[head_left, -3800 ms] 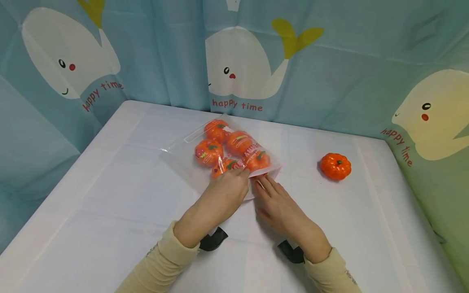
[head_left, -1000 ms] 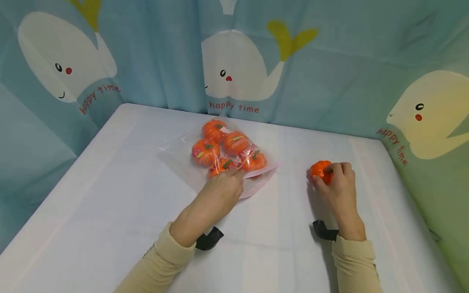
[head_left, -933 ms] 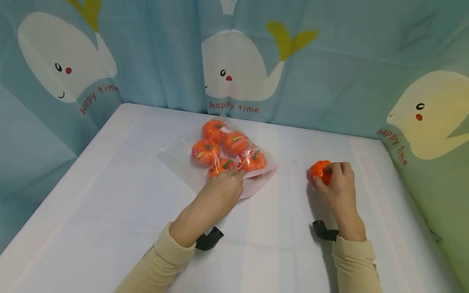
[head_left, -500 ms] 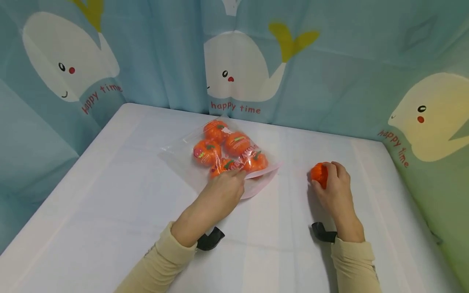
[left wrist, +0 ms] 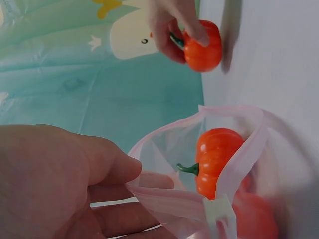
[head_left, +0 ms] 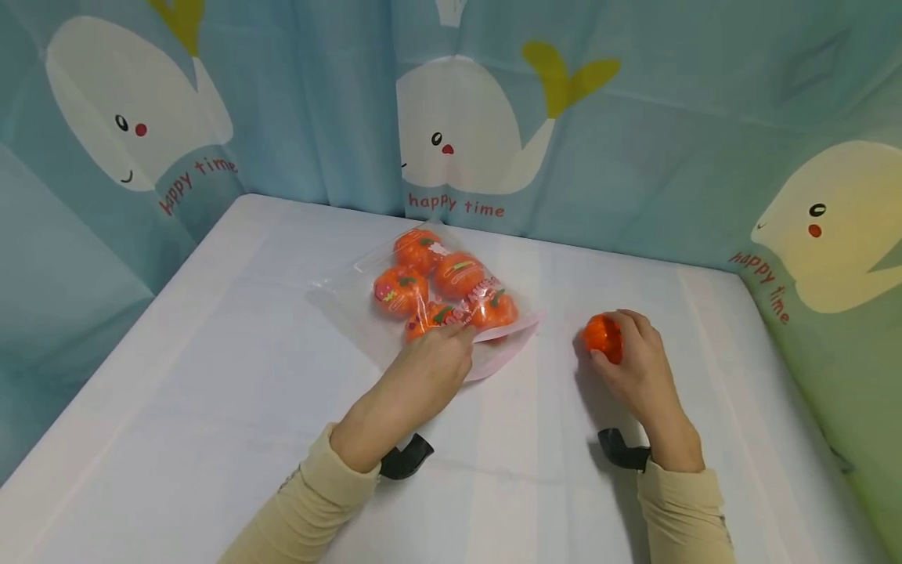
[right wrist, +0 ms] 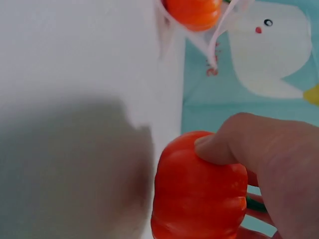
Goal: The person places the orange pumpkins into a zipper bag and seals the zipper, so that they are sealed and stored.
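Holding the pumpkin [right wrist: 197, 191], stem [right wrist: 255, 204] palmward, long axis crosswise, is the right hand [head_left: 643, 372].

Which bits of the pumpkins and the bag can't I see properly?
Held pumpkin, head view: its right side and stem are behind the right hand.
Bagged pumpkin just above the left hand, head view: its lower part is behind that hand.
Pink lettering on the bag, head view: too small to read surely.
Bag, right wrist view: mostly cut off by the top edge.
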Available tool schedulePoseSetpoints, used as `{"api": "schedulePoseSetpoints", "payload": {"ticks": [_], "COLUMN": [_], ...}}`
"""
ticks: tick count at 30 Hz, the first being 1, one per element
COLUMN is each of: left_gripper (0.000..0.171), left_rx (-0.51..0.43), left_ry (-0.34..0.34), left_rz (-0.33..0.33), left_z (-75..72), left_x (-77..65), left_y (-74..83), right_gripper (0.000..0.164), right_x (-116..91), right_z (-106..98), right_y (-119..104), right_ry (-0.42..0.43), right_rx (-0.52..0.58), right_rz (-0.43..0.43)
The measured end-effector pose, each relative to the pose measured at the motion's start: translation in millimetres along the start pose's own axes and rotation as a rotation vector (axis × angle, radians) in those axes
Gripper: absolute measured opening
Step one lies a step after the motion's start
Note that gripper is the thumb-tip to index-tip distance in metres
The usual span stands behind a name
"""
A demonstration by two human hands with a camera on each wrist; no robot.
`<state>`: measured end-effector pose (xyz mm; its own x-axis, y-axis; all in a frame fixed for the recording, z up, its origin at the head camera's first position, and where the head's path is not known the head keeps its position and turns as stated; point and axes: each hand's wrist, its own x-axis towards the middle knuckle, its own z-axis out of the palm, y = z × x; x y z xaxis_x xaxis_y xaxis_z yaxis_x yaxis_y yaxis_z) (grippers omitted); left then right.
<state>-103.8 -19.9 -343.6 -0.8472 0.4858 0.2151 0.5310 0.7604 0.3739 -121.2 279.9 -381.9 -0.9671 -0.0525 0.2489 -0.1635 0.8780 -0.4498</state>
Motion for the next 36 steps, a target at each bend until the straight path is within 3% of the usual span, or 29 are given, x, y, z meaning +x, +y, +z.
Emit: {"api": "schedulePoseSetpoints", "payload": {"ticks": [7,17,23,29,36], "left_gripper": [0.011,0.015,0.022,0.025,0.028], "left_rx": [0.003,-0.004,0.008,0.006,-0.011], "left_ry": [-0.003,-0.004,-0.03,-0.047,-0.066], "left_rz": [-0.007,-0.001,-0.01,-0.021,-0.042], "left_z": [1.3,0.5,0.3,0.0,-1.7], "left_x": [0.6,-0.8,0.1,-0.3,1.7], "left_y": [0.2,-0.2,0.5,0.1,-1.2], "right_gripper": [0.049,0.052,0.053,0.053,0.051], "right_x": [-1.5,-5.3,-9.6,-12.2,-12.2], "right_z": [-3.1,-5.9,-8.2,-6.6,-2.3], "right_y": [-16.8,-37.3,-46.3,-56.6,-67.1], "right_ry": [-0.051,-0.056,-0.107,-0.221,-0.27], "right_rx": [0.022,0.006,0.014,0.022,0.035], "right_rz": [-0.093,-0.332,-0.345,-0.344,-0.416]}}
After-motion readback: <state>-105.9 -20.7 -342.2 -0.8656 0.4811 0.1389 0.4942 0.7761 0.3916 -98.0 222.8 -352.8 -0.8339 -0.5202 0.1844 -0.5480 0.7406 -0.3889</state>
